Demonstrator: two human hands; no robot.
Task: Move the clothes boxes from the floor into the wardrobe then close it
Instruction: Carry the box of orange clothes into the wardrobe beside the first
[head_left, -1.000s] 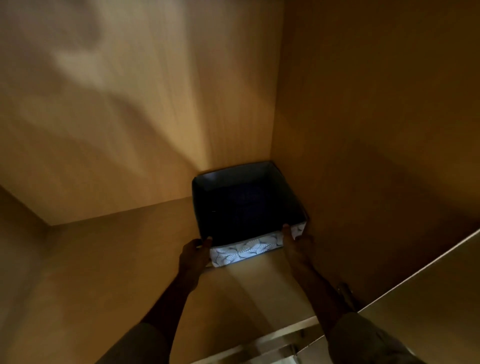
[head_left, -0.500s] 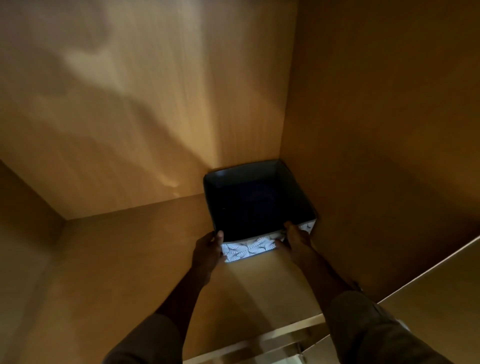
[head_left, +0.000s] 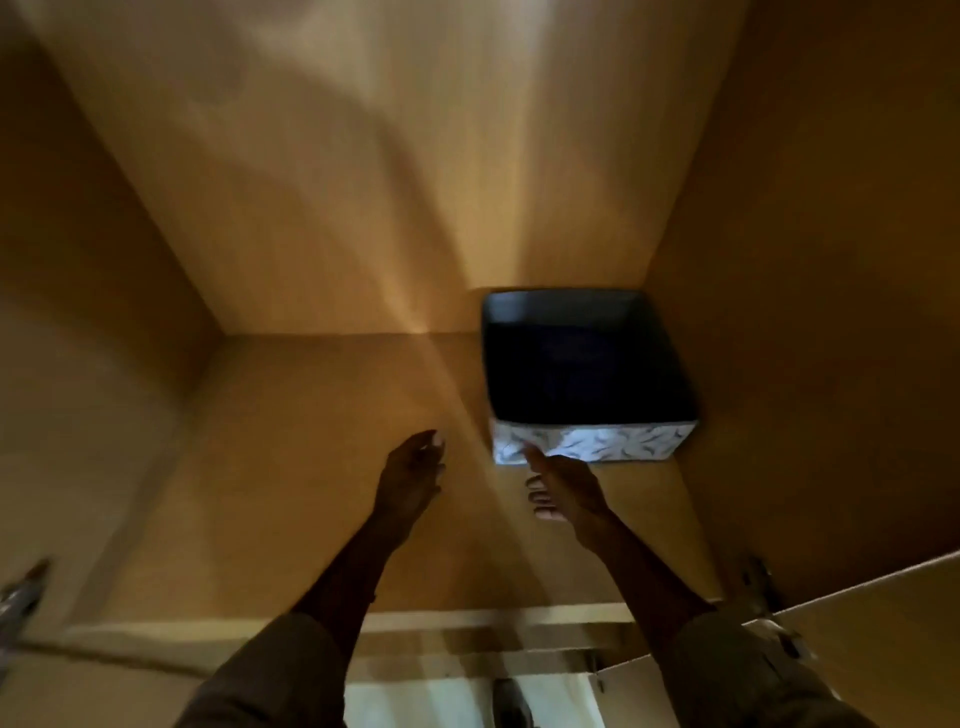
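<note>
Seeing one fabric clothes box (head_left: 587, 441) shelved in the wardrobe (head_left: 779, 260); my left hand (head_left: 410, 473) and right hand (head_left: 563, 483) empty, fingers (head_left: 537, 499) apart; doors unclosed.

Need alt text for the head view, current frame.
A patterned fabric box sits in the wardrobe shelf's back right corner. Both hands are empty and open: left hand clear of the box, right hand near its front. Wardrobe door is open.

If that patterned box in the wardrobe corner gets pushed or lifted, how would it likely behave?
The box looks like soft fabric, so its walls probably flex under a grip. It seems empty inside, so likely light. Low, wide and flat on the shelf, it should slide rather than tip.
</note>
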